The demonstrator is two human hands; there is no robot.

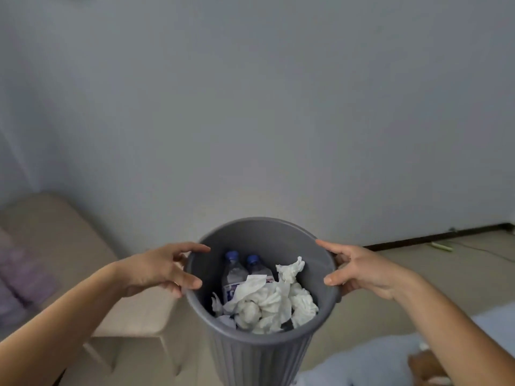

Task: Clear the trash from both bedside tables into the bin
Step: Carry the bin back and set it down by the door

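Note:
A grey ribbed bin (259,355) is in front of me at lower centre, held off the floor by its rim. My left hand (158,270) grips the left rim, thumb inside and fingers outside. My right hand (359,270) grips the right rim the same way. Inside the bin lie two clear plastic bottles with blue caps (237,270) upright at the back left, and several crumpled white tissues (273,302) heaped over the front and right.
A beige bed frame edge (83,246) with purple bedding (19,277) lies at the left. A plain white wall fills the background. A dark skirting board (434,236) and a cable on the beige floor run at the right. My leg in pale clothing (376,360) shows at bottom right.

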